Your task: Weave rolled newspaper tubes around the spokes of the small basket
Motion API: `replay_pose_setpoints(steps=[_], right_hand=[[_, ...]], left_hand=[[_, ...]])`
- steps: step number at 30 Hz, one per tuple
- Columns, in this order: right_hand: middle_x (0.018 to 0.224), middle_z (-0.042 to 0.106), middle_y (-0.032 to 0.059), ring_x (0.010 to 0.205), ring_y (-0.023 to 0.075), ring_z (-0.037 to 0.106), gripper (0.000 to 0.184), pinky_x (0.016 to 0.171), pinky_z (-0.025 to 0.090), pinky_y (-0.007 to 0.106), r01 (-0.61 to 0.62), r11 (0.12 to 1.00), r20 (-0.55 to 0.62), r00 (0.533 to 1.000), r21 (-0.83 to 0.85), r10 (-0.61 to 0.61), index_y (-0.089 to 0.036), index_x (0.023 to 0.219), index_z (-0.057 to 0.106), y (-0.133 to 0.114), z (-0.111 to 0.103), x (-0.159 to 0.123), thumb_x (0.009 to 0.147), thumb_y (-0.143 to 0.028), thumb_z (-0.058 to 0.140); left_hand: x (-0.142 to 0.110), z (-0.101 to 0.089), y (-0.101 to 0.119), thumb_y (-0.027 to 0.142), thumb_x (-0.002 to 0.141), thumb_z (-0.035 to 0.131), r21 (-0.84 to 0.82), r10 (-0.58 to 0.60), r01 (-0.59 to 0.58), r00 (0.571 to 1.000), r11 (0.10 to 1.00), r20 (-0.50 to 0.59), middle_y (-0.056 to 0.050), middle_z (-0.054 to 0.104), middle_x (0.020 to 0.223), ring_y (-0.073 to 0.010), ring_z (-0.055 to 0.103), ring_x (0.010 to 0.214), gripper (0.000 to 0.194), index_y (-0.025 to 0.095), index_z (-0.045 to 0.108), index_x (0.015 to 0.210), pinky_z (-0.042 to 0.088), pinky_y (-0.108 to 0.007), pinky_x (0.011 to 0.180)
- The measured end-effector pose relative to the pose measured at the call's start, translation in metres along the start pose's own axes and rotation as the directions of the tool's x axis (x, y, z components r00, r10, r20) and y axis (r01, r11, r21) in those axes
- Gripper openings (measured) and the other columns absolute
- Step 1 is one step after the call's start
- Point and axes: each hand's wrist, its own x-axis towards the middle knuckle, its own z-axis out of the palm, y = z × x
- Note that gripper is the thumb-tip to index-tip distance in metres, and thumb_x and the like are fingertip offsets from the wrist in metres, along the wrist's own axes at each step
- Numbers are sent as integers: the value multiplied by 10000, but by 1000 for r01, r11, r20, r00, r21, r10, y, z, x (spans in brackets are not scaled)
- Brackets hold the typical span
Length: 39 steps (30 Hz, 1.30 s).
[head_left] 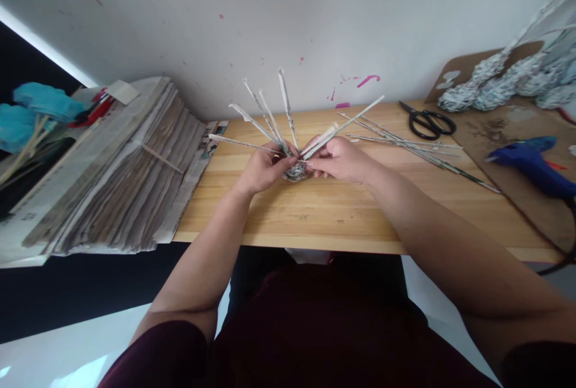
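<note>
A small woven piece of rolled newspaper [294,173] sits on the wooden table between my hands. Several paper tubes [286,100] fan up and outward from it. My left hand [265,167] is closed around its left side, thumb and fingers pinching at the base of the tubes. From the right, my right hand [335,159] pinches a thin paper strip at the weave, with its thumb toward the piece. One long paper tube [355,119] slants up to the right past the right hand. The fingers hide part of the weave.
Loose paper tubes [414,149] lie right of my hands, near black scissors [427,122]. A blue glue gun [531,163] rests on a brown board [490,130], with woven paper pieces [495,85] behind. A tied newspaper stack [130,166] stands left. The wall [270,16] borders the table.
</note>
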Motion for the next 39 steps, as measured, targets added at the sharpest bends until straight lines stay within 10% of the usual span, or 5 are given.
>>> replay_pose_setpoints(steps=[13, 30, 39], right_hand=[[831, 744, 29, 747, 164, 636, 106, 707, 448, 288, 341, 760, -99, 879, -554, -467, -209, 866, 726, 3, -1, -5, 829, -130, 664], [707, 676, 15, 630, 141, 582, 138, 584, 437, 270, 197, 961, -315, 916, -194, -251, -191, 777, 656, 7, 10, 3, 810, -308, 722], [643, 662, -2, 592, 131, 546, 206, 573, 421, 272, 214, 956, -336, 902, -201, -273, -204, 713, 667, 0, 18, 2, 806, -367, 752]], left_hand=[[-2, 3, -7, 405, 745, 851, -35, -48, 46, 998, 998, -52, -52, 737, 863, -156, 671, 775, 335, 145, 736, 923, 546, -288, 741], [-14, 10, -1, 355, 861, 760, 304, 204, -153, 969, 940, -143, -84, 774, 944, -199, 710, 873, 167, 191, 771, 889, 556, -339, 819], [-19, 15, 15, 314, 976, 598, 592, 393, -358, 917, 722, 74, -76, 782, 954, -208, 685, 883, 189, 230, 766, 949, 523, -343, 830]])
